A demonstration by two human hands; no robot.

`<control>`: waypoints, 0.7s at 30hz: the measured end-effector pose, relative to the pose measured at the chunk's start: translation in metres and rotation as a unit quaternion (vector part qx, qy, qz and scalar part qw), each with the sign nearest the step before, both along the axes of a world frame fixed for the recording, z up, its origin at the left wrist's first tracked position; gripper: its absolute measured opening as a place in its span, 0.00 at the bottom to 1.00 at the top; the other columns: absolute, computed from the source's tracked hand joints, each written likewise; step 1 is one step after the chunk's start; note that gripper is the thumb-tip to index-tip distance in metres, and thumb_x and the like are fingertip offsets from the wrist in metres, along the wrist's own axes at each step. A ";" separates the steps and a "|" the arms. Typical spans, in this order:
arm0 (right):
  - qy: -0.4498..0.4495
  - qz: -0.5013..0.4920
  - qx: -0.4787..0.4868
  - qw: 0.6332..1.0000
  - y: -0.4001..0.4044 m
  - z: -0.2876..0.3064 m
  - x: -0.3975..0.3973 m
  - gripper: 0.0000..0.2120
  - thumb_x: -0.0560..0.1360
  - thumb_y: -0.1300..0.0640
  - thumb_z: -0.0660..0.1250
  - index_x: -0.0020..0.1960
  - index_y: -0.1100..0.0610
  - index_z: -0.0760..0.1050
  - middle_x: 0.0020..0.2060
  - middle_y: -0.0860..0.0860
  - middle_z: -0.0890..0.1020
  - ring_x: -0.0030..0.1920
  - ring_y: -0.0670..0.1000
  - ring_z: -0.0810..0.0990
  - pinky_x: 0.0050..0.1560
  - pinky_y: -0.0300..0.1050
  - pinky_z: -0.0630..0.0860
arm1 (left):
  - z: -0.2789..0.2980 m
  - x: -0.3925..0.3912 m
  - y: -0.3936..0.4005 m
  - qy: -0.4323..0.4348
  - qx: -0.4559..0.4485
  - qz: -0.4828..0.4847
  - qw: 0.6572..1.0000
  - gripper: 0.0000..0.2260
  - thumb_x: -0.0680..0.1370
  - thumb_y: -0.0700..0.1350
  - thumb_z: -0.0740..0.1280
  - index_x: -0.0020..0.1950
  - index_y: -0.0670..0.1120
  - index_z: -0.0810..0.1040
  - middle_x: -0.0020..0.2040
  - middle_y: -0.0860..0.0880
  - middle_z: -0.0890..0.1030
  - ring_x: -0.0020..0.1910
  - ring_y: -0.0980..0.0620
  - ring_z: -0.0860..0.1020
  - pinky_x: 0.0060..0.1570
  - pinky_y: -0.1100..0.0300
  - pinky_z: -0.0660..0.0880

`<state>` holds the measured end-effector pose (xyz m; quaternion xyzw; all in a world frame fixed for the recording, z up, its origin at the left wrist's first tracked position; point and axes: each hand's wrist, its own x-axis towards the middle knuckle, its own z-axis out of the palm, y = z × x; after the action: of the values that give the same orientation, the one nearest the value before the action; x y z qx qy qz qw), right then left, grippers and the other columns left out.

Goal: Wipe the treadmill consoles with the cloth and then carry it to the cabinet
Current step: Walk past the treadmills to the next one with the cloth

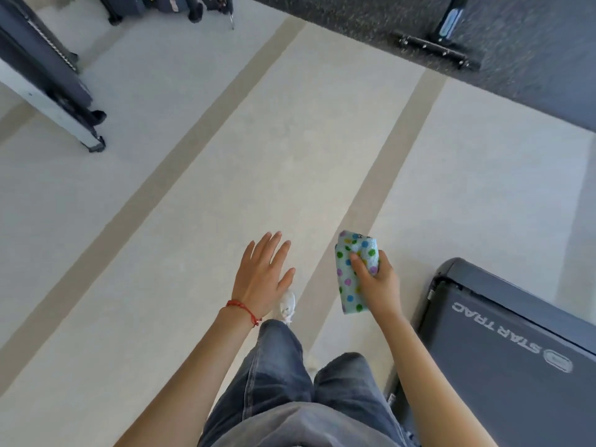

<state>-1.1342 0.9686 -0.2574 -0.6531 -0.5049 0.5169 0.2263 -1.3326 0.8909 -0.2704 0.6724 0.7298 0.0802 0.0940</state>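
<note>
A folded light-blue cloth (353, 269) with coloured dots is gripped in my right hand (379, 285), held out over the floor at lower centre right. My left hand (263, 279) hovers beside it to the left, empty, fingers spread, a red string bracelet on the wrist. The rear end of a dark grey treadmill (503, 350) marked STAR TRAC lies at the lower right, just right of my right forearm. No console and no cabinet are in view.
Pale floor with two tan stripes (180, 156) runs ahead. A dark machine frame (48, 82) stands at upper left, more equipment at the top edge. A dark speckled mat (371, 21) with a machine base (435, 50) lies upper right. My jeans and white shoe (287, 306) show below.
</note>
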 end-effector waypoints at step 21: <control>-0.003 -0.197 0.016 0.980 0.264 -0.011 0.036 0.05 0.75 0.51 0.65 0.45 0.50 0.70 0.39 0.50 0.80 0.41 0.52 0.81 0.43 0.50 0.79 | -0.017 0.021 0.354 -0.014 -0.004 -0.200 0.980 0.23 0.76 0.52 0.54 0.62 0.40 0.76 0.63 0.39 0.75 0.62 0.40 0.73 0.59 0.42 0.69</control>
<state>-1.0981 1.2322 -0.2682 -0.7374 -0.3754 0.4522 0.3329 -1.3116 1.2452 -0.2879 0.8032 0.5795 0.0660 0.1214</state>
